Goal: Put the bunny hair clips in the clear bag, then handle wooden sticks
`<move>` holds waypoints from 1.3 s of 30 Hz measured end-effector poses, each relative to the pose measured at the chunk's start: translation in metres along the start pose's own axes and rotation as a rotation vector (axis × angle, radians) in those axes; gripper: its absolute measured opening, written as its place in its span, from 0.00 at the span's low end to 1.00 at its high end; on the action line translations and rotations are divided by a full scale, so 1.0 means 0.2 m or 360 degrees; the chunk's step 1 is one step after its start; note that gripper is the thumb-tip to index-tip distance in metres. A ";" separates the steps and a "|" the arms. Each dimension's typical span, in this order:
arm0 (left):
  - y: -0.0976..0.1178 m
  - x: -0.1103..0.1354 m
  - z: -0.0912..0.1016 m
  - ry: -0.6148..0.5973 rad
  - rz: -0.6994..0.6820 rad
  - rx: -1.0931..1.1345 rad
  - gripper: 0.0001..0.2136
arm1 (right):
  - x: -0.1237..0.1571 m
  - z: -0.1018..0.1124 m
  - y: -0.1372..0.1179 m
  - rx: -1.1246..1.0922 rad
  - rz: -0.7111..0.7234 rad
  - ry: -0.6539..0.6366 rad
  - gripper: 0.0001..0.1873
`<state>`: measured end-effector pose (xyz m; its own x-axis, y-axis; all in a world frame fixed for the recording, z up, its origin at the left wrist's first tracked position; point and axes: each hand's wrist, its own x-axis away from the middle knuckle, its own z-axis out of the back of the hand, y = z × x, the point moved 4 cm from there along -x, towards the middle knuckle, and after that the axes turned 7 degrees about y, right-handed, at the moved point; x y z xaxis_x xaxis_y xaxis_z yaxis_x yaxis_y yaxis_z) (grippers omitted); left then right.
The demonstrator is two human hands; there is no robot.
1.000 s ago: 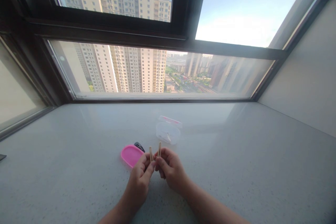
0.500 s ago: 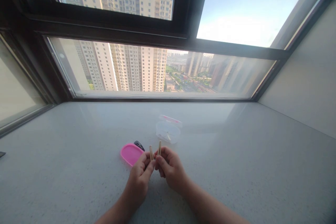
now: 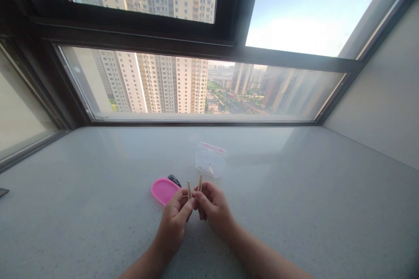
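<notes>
My left hand (image 3: 175,216) is closed, thumb and fingers pinching a slim wooden clothespin (image 3: 189,189) that points up and away from me. Close beside it, my right hand (image 3: 212,205) pinches a second wooden clothespin (image 3: 200,182), also upright. The fingertips of both hands meet or nearly meet between the two pins. The lower ends of the pins are hidden by my fingers. A pink oval lid or tray (image 3: 164,191) lies just beyond my left hand, partly covered by it.
A small black object (image 3: 174,180) lies against the pink piece. Beyond my hands stands a clear plastic box (image 3: 204,160) with a pink-marked edge and small pale pieces inside. The speckled white sill (image 3: 288,200) runs to a dark window frame (image 3: 203,124). A dark pointed thing (image 3: 3,192) shows at the left edge.
Almost nothing differs. The view has shifted very slightly, and both hands keep their hold on the clothespins.
</notes>
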<state>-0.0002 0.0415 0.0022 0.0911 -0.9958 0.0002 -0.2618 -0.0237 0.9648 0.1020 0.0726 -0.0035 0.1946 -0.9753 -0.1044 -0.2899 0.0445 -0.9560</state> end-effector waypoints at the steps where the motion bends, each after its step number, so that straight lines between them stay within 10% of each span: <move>1: 0.00 0.00 0.00 -0.0004 0.0001 -0.0004 0.08 | 0.00 0.00 0.00 0.0003 -0.0002 0.0002 0.15; 39: 0.02 0.02 -0.02 -0.0049 -0.0175 -0.0257 0.09 | 0.02 0.02 -0.01 -0.0204 -0.0032 -0.0045 0.13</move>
<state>0.0037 0.0385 0.0069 0.0806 -0.9903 -0.1134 -0.0938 -0.1208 0.9882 0.1082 0.0697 -0.0026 0.2272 -0.9692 -0.0948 -0.4026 -0.0048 -0.9153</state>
